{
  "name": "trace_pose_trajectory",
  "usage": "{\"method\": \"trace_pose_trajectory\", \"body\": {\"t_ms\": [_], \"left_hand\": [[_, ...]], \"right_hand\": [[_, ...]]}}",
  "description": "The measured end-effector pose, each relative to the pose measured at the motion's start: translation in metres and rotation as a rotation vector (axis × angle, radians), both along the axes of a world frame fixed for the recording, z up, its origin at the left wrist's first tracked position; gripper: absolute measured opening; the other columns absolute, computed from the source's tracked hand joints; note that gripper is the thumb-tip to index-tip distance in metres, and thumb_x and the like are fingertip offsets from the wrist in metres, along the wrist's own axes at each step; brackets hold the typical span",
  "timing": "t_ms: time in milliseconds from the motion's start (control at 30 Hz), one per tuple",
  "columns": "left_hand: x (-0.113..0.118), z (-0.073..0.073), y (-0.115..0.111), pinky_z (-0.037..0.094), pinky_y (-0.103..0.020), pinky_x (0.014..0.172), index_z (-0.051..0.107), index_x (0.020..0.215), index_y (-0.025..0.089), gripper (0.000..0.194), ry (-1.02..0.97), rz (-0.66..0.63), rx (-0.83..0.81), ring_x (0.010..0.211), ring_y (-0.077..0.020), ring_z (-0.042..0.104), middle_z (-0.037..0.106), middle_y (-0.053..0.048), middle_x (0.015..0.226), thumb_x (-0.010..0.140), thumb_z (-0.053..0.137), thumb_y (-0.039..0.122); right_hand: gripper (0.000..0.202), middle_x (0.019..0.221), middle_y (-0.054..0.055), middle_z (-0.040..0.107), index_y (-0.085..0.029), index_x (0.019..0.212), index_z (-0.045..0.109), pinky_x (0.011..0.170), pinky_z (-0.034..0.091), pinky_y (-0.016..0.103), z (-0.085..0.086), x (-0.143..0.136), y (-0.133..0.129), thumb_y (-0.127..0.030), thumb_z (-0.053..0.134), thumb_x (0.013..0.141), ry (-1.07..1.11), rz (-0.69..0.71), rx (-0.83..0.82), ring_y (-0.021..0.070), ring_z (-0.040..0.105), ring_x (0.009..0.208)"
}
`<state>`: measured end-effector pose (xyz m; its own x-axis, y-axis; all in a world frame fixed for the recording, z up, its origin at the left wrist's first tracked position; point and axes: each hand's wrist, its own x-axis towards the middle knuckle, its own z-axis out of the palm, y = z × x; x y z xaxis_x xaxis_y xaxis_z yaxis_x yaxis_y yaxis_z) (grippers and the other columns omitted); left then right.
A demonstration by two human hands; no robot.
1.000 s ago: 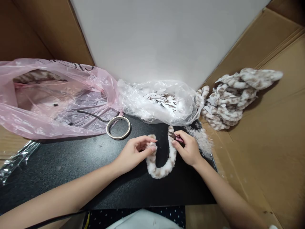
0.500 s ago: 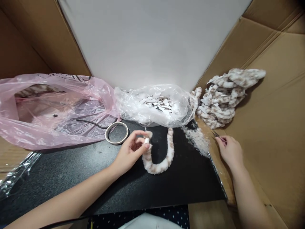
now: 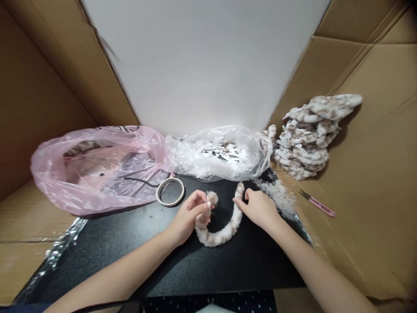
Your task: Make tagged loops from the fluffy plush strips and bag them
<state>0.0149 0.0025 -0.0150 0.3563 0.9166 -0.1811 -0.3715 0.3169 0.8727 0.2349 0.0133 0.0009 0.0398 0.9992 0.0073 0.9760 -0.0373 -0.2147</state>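
Observation:
A fuzzy white-and-brown strip (image 3: 216,238) lies curved in a U on the black tabletop. My left hand (image 3: 192,215) pinches its left end, where a fluffy tip stands out above the fingers. At the strip's other end, my right hand (image 3: 260,208) has its thumb and index finger against the right edge; the remaining fingers are curled. Pink-handled snips (image 3: 321,206) rest on the cardboard to the right, out of both hands.
Behind the strip is a clear plastic bag (image 3: 189,158) of white pieces. A pink bag (image 3: 48,174) and a tape roll (image 3: 158,198) are on the left. Loose fluff (image 3: 282,198) and a pile of fuzzy strips (image 3: 309,134) are on the right.
My right hand has let go of the snips and moved left to the strip's right end. My left hand still pinches the left end, now with the fluffy tip more upright.

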Motion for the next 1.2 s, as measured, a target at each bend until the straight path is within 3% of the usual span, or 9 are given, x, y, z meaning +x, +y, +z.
{"method": "trace_pose_trajectory", "body": {"t_ms": [100,167,267,367,467,600,733,933,1200], "left_hand": [[0.0,-0.004,0.001,0.042,-0.017,0.05,0.043,0.073,0.019,0.035,-0.012,0.033,0.005,0.052,-0.0073,0.052,0.058,0.005,0.063,0.074,0.075,0.033],[0.0,-0.005,0.002,0.046,-0.019,0.056,0.045,0.075,0.019,0.034,-0.038,0.064,-0.008,0.058,-0.0085,0.056,0.06,0.004,0.066,0.073,0.076,0.03],[-0.001,-0.002,0.005,0.049,-0.022,0.063,0.052,0.085,0.018,0.029,-0.072,0.094,-0.071,0.061,-0.0102,0.06,0.063,0.003,0.066,0.072,0.076,0.028],[-0.003,0.0,0.008,0.052,-0.024,0.067,0.061,0.095,0.014,0.032,-0.086,0.068,-0.162,0.061,-0.0118,0.063,0.065,-0.001,0.067,0.07,0.075,0.027],[-0.004,0.0,0.01,0.054,-0.026,0.072,0.066,0.097,0.011,0.034,-0.11,0.051,-0.197,0.065,-0.0145,0.066,0.068,-0.003,0.07,0.066,0.075,0.023],[-0.006,-0.001,0.012,0.055,-0.028,0.073,0.066,0.086,0.013,0.025,-0.146,0.036,-0.155,0.071,-0.0176,0.068,0.07,-0.005,0.076,0.069,0.076,0.029],[-0.007,-0.003,0.012,0.053,-0.02,0.068,0.067,0.088,0.013,0.027,-0.062,0.027,-0.091,0.071,-0.0129,0.068,0.073,-0.006,0.088,0.074,0.076,0.034],[-0.006,-0.004,0.01,0.054,-0.027,0.079,0.054,0.105,0.022,0.039,0.062,0.064,0.129,0.082,-0.0139,0.068,0.073,-0.001,0.092,0.075,0.077,0.028],[-0.008,-0.003,0.005,0.049,-0.022,0.071,0.047,0.098,0.021,0.028,0.228,0.056,0.254,0.073,-0.0113,0.066,0.07,0.001,0.079,0.085,0.067,0.036]], "right_hand": [[0.014,0.08,0.014,0.068,-0.015,0.086,0.061,0.058,0.04,0.03,-0.001,-0.022,0.011,-0.026,0.053,0.086,-0.08,-0.018,-0.119,0.0268,0.067,0.071],[0.01,0.078,0.011,0.067,-0.016,0.083,0.058,0.061,0.041,0.031,-0.001,-0.026,0.013,-0.02,0.049,0.085,0.052,0.022,-0.107,0.0251,0.066,0.072],[0.004,0.072,0.003,0.062,-0.019,0.084,0.05,0.062,0.043,0.028,-0.002,-0.03,0.008,-0.023,0.048,0.084,0.617,0.162,-0.079,0.0187,0.063,0.067],[0.022,0.075,-0.001,0.062,-0.021,0.102,0.047,0.058,0.045,0.026,-0.009,-0.037,0.002,-0.03,0.054,0.082,1.219,0.267,-0.184,0.013,0.058,0.058],[0.037,0.075,-0.002,0.061,-0.02,0.108,0.052,0.055,0.043,0.024,-0.018,-0.044,-0.002,-0.034,0.064,0.076,1.476,0.263,-0.304,0.0096,0.053,0.053],[0.034,0.06,-0.005,0.049,-0.016,0.088,0.058,0.048,0.033,0.02,-0.024,-0.044,-0.002,-0.046,0.068,0.075,1.632,0.13,-0.321,0.0059,0.043,0.047],[0.038,0.054,-0.008,0.038,-0.016,0.074,0.055,0.042,0.021,0.019,-0.026,-0.04,-0.003,-0.053,0.066,0.075,1.61,0.059,-0.208,0.0045,0.03,0.044],[0.031,0.053,-0.006,0.036,-0.017,0.06,0.049,0.047,0.022,0.022,-0.023,-0.028,-0.007,-0.036,0.057,0.083,1.261,0.147,0.093,0.0066,0.031,0.049],[0.032,0.051,-0.006,0.034,-0.018,0.057,0.043,0.048,0.022,0.023,-0.012,-0.024,-0.01,-0.035,0.053,0.082,1.184,0.26,0.098,0.0075,0.029,0.049]]}}
